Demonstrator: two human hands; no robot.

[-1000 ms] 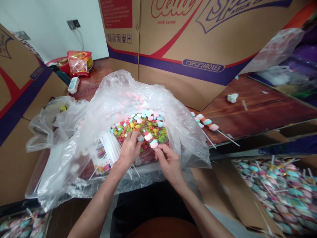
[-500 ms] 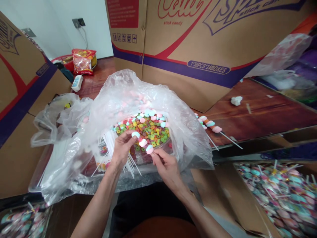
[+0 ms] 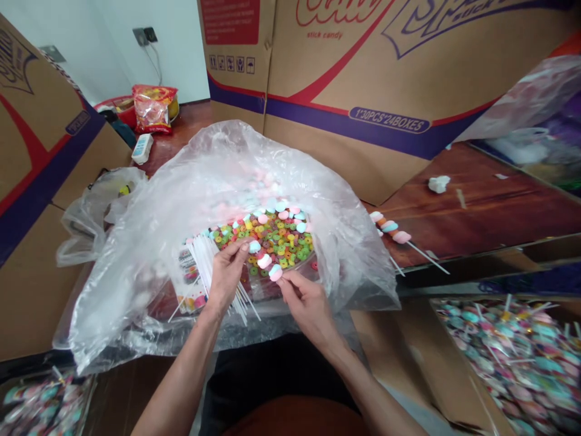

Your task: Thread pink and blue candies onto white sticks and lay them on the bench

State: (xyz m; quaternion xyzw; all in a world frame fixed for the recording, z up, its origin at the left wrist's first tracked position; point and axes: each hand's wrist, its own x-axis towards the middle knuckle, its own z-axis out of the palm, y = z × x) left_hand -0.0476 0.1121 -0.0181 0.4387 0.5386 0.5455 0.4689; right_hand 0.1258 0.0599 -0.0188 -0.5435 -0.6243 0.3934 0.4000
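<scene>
My L hand (image 3: 226, 270) has thumb + index closed on the top end of the candy string (image 3: 264, 261), right at a blue-white pc. My R hand (image 3: 307, 304) pinches the btm end, thumb + index tips together just beside a pink-blue pc; can't tell what exactly is b/w those tips, they cover it. The string slants down from L fingertips to R ones, w/ a pink-white pc midway & small dark red bits b/w the pcs.

Just beyond my fingers: a pile of ring candies (image 3: 284, 242), mostly green, yellow, orange & red, w/ loose marshmallows (image 3: 284, 215) in pink + blue along its far edge. A big clear plastic bag (image 3: 190, 163) arches over the far side of the pile & spreads out both sides of my hands. White sticks (image 3: 203, 260) lie in a bundle just L of my L fingers, some ends poking out nearer me past that hand; a printed sheet (image 3: 186, 278) is partly under them.

Well R of my R fingers, candy skewers (image 3: 402, 237) lie nr the edge of the table (image 3: 490, 209), stick ends pointing toward me; a crumpled white wad (image 3: 439, 184) sits farther back. Lower R of my R hand, an open box (image 3: 458, 387) is full of candy sticks. Far beyond my fingers stands a large carton (image 3: 327, 136) marked "stick candy".
</scene>
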